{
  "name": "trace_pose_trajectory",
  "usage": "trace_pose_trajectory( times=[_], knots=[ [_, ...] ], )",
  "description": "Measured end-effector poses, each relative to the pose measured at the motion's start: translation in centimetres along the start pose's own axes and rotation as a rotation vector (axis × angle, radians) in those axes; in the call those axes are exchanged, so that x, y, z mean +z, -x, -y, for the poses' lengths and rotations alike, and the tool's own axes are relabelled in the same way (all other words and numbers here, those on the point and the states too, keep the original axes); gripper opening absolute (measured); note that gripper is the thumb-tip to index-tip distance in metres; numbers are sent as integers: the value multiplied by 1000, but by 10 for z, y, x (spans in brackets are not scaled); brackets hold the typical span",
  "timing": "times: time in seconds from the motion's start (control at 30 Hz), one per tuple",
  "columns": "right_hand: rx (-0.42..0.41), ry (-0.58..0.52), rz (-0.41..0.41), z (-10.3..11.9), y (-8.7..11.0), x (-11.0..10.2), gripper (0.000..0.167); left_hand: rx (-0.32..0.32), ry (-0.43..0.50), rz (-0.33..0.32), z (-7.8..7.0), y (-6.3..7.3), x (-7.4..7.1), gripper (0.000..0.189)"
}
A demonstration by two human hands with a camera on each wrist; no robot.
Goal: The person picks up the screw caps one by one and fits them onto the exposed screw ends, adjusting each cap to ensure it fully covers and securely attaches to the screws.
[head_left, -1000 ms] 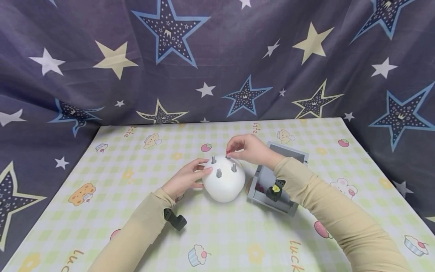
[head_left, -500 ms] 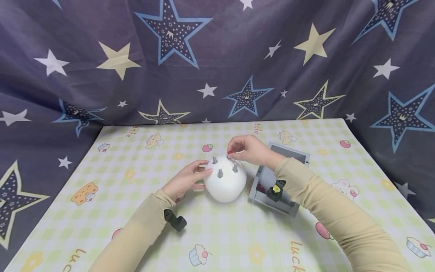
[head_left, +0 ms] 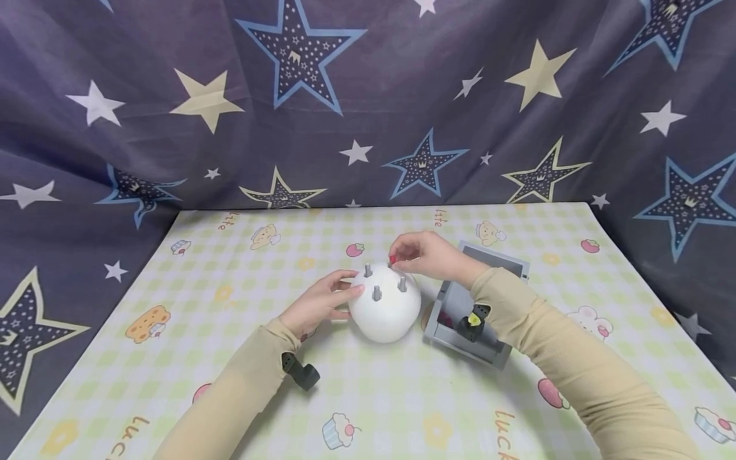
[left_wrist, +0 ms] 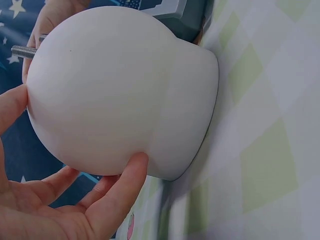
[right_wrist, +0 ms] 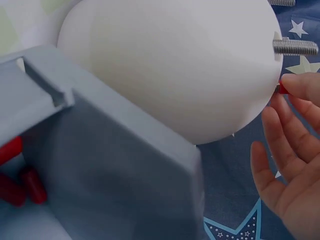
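Left hand (head_left: pixel 322 301), spread, touches one white dome (head_left: pixel 385 316); right hand (head_left: pixel 432 257) pinches one red cap (right_wrist: pixel 283 89).

The right hand (right_wrist: pixel 295 145) covers much of the red cap (right_wrist: pixel 284 88), and how far the cap sits on its stud (right_wrist: pixel 277 88) cannot be told. The right sleeve (head_left: pixel 517 313) hides part of the grey box (head_left: pixel 464 349) from the head camera; the right wrist view's left edge crops a red piece (right_wrist: pixel 11 150) inside.

Head: high, facing forward and down across the tabletop (head_left: pixel 379 396)
Left wrist: close, turned sideways to the white dome (left_wrist: pixel 115 95)
Right wrist: close, past the grey box (right_wrist: pixel 125 111)
Wrists share: white dome
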State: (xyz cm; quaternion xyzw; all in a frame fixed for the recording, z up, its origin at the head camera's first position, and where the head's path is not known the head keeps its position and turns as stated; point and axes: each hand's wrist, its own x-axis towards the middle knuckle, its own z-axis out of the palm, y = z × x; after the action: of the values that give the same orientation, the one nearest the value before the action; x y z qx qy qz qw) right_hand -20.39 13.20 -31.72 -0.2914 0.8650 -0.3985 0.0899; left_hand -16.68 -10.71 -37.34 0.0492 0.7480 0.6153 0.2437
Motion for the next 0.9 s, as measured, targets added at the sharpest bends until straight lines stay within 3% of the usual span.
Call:
trace_pose_trajectory(
  times=[0.23,0.6,0.9],
  knots=[
    [11,-26,6,3,2,-5,17,1,-2,-6,1,-1,0,54],
    [20,3,-52,5,9,-19,13,7,4,-1,0,1,1,54],
    [56,-31,-30,4,11,-25,15,12,5,-2,0,2,1,53]
  ],
)
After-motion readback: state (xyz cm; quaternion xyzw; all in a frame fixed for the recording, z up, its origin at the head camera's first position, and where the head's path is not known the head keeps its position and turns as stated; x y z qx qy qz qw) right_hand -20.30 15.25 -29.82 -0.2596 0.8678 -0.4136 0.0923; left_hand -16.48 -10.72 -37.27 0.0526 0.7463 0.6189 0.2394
